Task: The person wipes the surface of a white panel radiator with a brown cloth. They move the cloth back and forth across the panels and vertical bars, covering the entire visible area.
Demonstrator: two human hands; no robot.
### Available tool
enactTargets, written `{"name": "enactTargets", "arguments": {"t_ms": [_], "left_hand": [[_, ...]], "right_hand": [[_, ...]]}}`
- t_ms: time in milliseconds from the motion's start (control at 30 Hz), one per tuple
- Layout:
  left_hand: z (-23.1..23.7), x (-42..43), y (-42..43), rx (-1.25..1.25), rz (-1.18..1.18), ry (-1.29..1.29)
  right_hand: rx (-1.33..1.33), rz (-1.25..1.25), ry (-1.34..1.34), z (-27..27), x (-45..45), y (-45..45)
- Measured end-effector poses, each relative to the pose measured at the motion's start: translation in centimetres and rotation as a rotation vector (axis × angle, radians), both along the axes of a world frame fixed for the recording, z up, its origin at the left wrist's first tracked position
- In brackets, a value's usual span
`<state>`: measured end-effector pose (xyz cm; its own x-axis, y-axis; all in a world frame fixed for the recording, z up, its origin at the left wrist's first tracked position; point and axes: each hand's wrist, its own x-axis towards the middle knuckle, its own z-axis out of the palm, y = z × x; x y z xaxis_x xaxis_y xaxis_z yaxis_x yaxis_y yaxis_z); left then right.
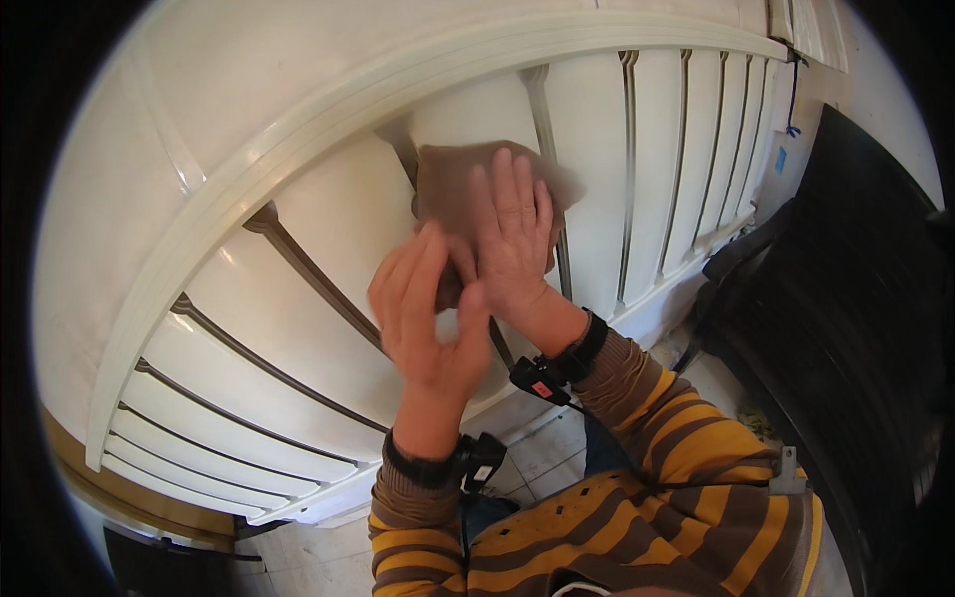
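A brown cloth (451,183) lies spread and partly bunched against a white panel front (328,216) with dark grooves. My right hand (515,239) is laid flat over the cloth, its back towards me and its fingers pointing up the panel. The cloth's right corner is blurred. Just to the left, my left hand (425,321) is raised at the cloth's lower left edge, with the fingers bent and the thumb apart from them. Whether its fingertips pinch the cloth is hidden. Both wrists wear black straps with small devices.
A pale curved rail (298,138) runs along the panel's top, below a glossy white surface (246,67). At right stands a black slatted chair or bench (828,298). Floor tiles (548,455) show below, and a dark object (171,560) is at lower left.
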<state>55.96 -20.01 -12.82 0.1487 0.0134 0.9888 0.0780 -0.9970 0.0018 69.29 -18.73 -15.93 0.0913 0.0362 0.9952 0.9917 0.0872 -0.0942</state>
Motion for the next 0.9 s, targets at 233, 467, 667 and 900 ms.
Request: {"name": "enactTargets", "arguments": {"t_ms": [233, 467, 667, 900], "left_hand": [[-5.3, -4.3, 0.5, -0.299, -0.133, 0.148], [-8.3, -4.7, 0.1, -0.577, -0.288, 0.241], [-9.6, -3.2, 0.2, -0.652, -0.448, 0.279], [-11.4, -3.8, 0.6, -0.810, -0.481, 0.438]], "right_hand": [[-0.113, 0.021, -0.131, 3.0, 1.9, -0.8], [-0.224, 0.061, -0.533, 9.2, 6.0, -2.1], [-0.243, 0.086, -0.495, 8.3, 6.2, -2.6], [-0.078, 0.072, -0.171, -2.0, 4.6, -0.6]]}}
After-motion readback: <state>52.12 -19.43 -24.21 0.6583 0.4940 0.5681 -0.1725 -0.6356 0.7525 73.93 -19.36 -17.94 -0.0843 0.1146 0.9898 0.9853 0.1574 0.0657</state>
